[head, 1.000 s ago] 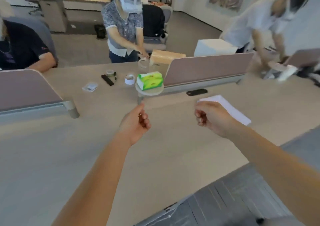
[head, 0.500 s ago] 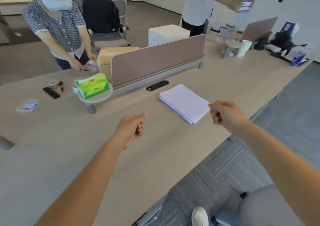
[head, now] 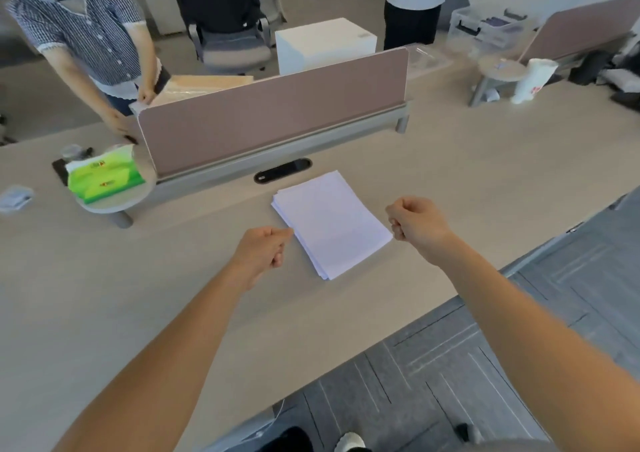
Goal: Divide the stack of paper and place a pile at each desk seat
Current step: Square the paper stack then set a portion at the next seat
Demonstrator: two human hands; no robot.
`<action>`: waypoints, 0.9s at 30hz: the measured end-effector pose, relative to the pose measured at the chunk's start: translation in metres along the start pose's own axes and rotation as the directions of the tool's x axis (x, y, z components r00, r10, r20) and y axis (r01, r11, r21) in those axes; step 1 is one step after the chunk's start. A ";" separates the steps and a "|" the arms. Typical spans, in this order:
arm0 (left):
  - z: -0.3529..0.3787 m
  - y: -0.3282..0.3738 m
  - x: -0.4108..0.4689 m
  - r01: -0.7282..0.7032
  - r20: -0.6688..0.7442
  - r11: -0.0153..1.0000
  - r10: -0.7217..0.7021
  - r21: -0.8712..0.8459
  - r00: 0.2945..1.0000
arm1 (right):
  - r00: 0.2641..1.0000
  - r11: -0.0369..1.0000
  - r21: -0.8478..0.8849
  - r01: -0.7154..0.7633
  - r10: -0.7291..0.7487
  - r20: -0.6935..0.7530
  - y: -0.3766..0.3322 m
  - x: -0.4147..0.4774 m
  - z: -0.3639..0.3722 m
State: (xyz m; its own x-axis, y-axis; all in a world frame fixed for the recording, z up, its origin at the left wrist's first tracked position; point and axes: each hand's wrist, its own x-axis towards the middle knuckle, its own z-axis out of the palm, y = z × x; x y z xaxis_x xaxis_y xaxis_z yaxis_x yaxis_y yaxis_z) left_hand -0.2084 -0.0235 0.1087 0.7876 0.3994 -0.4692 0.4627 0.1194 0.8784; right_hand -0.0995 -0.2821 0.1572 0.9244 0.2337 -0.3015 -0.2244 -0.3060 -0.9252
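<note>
Both hands, left hand [head: 261, 252] and right hand [head: 414, 221], are being held fisted and empty beside the paper stack [head: 330, 223]; sheets could easily be fanned crooked if grabbed carelessly.

A mauve divider panel [head: 273, 119] is seen across the middle of the frame, standing upright. A black oval cable port [head: 283, 170] is set just below it. At middle left, a green tissue pack [head: 104, 179] is rested on a small round stand [head: 116, 198]. At upper centre, a white box [head: 323, 45] and a grey office chair [head: 232, 45] are shown. At upper right, a white paper cup [head: 531, 79] is placed upright beside another round stand [head: 498, 71].
</note>
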 end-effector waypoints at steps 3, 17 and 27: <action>0.016 0.005 0.030 0.016 -0.128 1.000 -0.015 0.002 0.992 | 0.999 0.999 -0.001 -0.037 0.037 0.008 -0.002 0.041 0.000; 0.063 -0.041 0.175 0.372 -0.222 0.872 -0.450 -0.319 0.865 | 0.954 0.939 -0.224 -0.260 0.285 0.088 0.027 0.223 0.014; 0.108 -0.041 0.205 0.490 -0.547 0.865 -0.464 -0.110 0.697 | 0.835 0.856 -0.404 -0.322 0.458 0.304 0.111 0.328 0.032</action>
State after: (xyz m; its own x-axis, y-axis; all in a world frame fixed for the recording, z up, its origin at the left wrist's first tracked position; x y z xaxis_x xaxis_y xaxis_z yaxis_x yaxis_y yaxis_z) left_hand -0.0221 -0.0447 -0.0334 0.1115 0.7200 -0.6850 0.7414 0.3987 0.5398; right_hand 0.1686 -0.2096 -0.0518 0.5756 0.3360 -0.7455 -0.3655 -0.7099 -0.6021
